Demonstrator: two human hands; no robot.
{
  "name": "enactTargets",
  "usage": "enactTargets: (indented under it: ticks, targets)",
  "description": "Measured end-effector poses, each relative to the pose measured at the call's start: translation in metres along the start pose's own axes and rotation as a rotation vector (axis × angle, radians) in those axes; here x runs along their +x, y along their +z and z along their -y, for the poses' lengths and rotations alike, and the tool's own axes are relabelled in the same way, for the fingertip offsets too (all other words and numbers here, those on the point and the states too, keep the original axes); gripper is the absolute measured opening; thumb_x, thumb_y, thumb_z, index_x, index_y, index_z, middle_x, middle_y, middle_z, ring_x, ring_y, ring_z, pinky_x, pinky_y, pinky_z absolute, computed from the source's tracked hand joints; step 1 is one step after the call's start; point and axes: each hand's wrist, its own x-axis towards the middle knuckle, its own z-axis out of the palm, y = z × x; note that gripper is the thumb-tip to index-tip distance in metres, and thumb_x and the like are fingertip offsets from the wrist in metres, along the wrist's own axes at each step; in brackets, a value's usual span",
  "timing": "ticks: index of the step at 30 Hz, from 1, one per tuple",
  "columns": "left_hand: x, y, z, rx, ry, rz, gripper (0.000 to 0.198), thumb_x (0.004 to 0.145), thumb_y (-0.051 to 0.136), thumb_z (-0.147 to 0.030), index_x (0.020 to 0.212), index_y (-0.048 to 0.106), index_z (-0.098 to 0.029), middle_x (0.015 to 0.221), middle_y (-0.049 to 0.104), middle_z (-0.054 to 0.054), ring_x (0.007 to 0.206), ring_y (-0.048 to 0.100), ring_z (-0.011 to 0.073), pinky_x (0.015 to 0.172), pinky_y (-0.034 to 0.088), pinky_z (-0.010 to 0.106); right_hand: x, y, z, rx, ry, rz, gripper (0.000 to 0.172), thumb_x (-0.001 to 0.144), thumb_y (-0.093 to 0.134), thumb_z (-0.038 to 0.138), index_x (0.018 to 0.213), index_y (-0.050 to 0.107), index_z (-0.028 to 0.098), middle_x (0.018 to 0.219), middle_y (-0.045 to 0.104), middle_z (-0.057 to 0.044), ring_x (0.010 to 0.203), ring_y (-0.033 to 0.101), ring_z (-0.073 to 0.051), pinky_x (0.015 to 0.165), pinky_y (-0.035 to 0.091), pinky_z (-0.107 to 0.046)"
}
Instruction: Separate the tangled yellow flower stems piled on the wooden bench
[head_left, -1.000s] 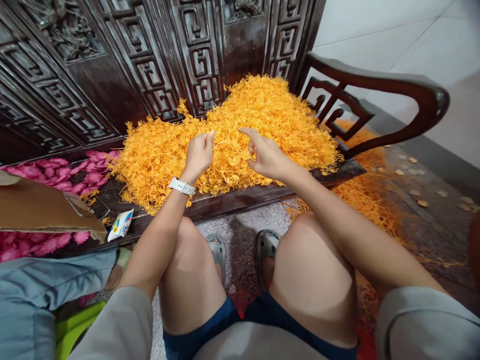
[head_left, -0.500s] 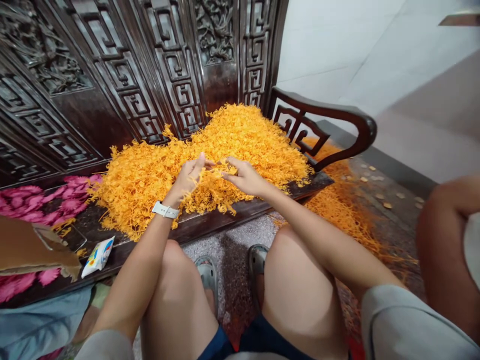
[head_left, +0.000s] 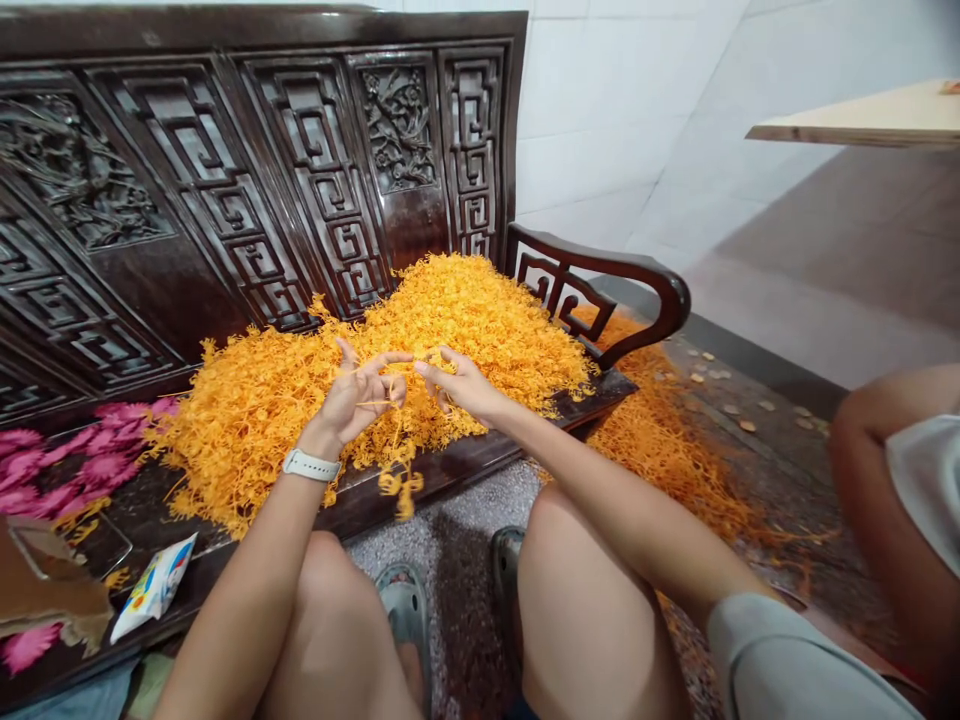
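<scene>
A big heap of curly orange-yellow plastic flower pieces covers much of the dark wooden bench seat. Over its front edge my left hand has its fingers partly spread, with a thin yellow strand caught among them. Part of that strand dangles below the fingers and ends in a small curly cluster. My right hand is close by, thumb and index finger pinched at the fingertips of my left hand. A bit of yellow strand appears to be in that pinch, though it is hard to separate from the heap behind.
Pink artificial flowers lie at the left, near a cardboard box and a small white packet. The bench's curved armrest borders the heap. More orange strands cover the floor at right. Another person's arm shows at far right.
The view has tilted up and shifted right. My left fingers have spread out, and a yellow strand now hangs from them. Both hands remain near each other over the heap.
</scene>
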Motion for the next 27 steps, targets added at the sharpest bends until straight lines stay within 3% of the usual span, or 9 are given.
enactTargets:
  ticks: [3,6,9,11,15,18,23,27]
  targets:
    - [0.000,0.002,0.000,-0.125,0.005,0.059,0.094,0.076,0.040,-0.104,0.105,0.074,-0.021,0.071,0.055,0.005,0.069,0.054,0.0227,0.070,0.050,0.038,0.002,-0.001,-0.001,0.020,-0.046,0.010,0.042,0.092,0.074,0.060,0.099,0.063,0.021,0.063,0.054,0.003,0.051,0.047,-0.011,0.049,0.035,-0.028]
    - [-0.001,0.002,0.003,-0.081,0.012,0.055,0.087,0.075,0.051,-0.101,0.103,0.072,-0.021,0.077,0.055,0.005,0.073,0.054,0.0218,0.074,0.051,0.037,0.004,-0.002,-0.002,-0.027,-0.081,-0.015,0.044,0.099,0.064,0.062,0.084,0.060,0.021,0.060,0.050,0.003,0.054,0.045,-0.012,0.054,0.035,-0.029]
    - [0.000,0.005,0.008,0.138,0.051,-0.046,0.067,0.072,0.083,-0.078,0.107,0.069,-0.023,0.077,0.054,0.000,0.071,0.051,0.0174,0.072,0.046,0.032,0.007,-0.002,-0.005,-0.036,-0.109,-0.063,0.044,0.099,0.063,0.061,0.080,0.057,0.021,0.067,0.051,0.002,0.062,0.045,-0.013,0.061,0.036,-0.029]
    - [0.003,0.009,0.013,0.287,0.109,-0.147,0.060,0.067,0.096,-0.060,0.104,0.067,-0.023,0.075,0.053,-0.003,0.068,0.049,0.0149,0.068,0.042,0.029,0.009,-0.002,-0.007,-0.043,-0.144,-0.085,0.043,0.097,0.065,0.058,0.077,0.055,0.021,0.071,0.049,0.002,0.067,0.044,-0.013,0.065,0.035,-0.029]
    - [0.012,0.019,0.021,0.413,0.244,-0.198,0.046,0.077,0.087,-0.060,0.090,0.068,-0.020,0.086,0.066,0.002,0.082,0.060,0.0179,0.079,0.048,0.031,0.011,-0.001,-0.011,-0.097,-0.135,-0.067,0.047,0.097,0.064,0.059,0.074,0.049,0.022,0.068,0.040,0.003,0.062,0.034,-0.012,0.061,0.025,-0.030]
    - [0.015,0.023,0.023,0.433,0.312,-0.188,0.040,0.086,0.081,-0.057,0.094,0.074,-0.019,0.097,0.073,0.006,0.095,0.065,0.0208,0.090,0.050,0.034,0.012,-0.002,-0.013,-0.111,-0.114,-0.067,0.049,0.096,0.064,0.065,0.077,0.048,0.023,0.068,0.040,0.004,0.060,0.032,-0.012,0.059,0.022,-0.030]
    - [0.012,0.030,0.023,0.484,0.296,-0.232,0.037,0.089,0.078,-0.058,0.087,0.078,-0.021,0.077,0.068,0.003,0.081,0.062,0.0220,0.073,0.048,0.034,0.014,-0.003,-0.015,-0.116,-0.148,-0.093,0.042,0.096,0.062,0.063,0.085,0.053,0.023,0.078,0.050,0.000,0.072,0.046,-0.016,0.067,0.038,-0.032]
    - [0.013,0.033,0.024,0.441,0.318,-0.272,0.043,0.083,0.082,-0.062,0.078,0.078,-0.020,0.077,0.071,0.004,0.075,0.061,0.0203,0.072,0.047,0.033,0.012,-0.009,-0.009,-0.230,-0.306,-0.097,0.027,0.095,0.066,0.048,0.102,0.062,0.023,0.100,0.062,-0.004,0.096,0.056,-0.020,0.090,0.046,-0.037]
